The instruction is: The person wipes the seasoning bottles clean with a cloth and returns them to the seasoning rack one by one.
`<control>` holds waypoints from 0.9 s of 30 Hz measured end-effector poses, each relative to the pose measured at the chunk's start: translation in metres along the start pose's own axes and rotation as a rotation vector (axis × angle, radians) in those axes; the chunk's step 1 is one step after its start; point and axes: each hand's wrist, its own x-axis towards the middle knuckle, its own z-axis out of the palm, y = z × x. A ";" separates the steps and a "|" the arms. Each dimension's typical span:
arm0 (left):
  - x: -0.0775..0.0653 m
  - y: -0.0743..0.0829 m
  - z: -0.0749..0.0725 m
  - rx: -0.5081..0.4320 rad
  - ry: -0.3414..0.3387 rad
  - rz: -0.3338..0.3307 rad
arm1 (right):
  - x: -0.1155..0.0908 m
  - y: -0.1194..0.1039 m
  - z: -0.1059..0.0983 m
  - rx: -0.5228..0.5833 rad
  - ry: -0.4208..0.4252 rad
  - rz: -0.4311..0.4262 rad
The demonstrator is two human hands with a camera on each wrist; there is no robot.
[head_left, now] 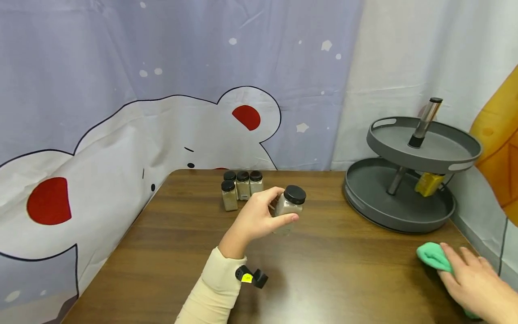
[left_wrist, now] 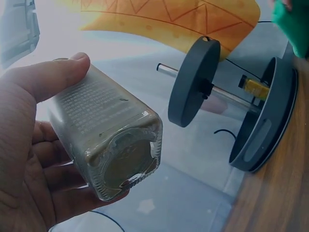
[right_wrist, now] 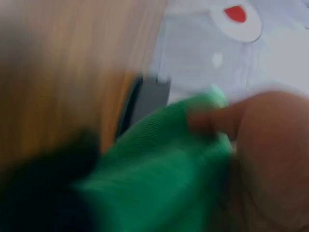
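My left hand (head_left: 259, 216) grips a square clear spice jar (head_left: 289, 208) with a black lid, held up over the middle of the table. In the left wrist view the jar (left_wrist: 111, 135) is tilted with its glass base toward the camera, and printed text covers one side. Grey-beige contents fill it. At the lower right, my right hand (head_left: 471, 274) holds a green cloth (head_left: 435, 255) bunched under its fingers. The cloth (right_wrist: 159, 169) looks blurred in the right wrist view, with the thumb on it.
Several similar black-lidded jars (head_left: 243, 185) stand together at the back of the wooden table (head_left: 182, 252). A grey two-tier round stand (head_left: 388, 216) is at the back right, a small yellow-packed item (head_left: 429, 183) on its lower tier. A printed curtain (head_left: 182, 54) hangs behind.
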 end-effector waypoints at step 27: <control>0.005 0.010 0.026 -0.084 -0.115 -0.032 | 0.069 -0.213 -0.064 0.769 0.120 -0.719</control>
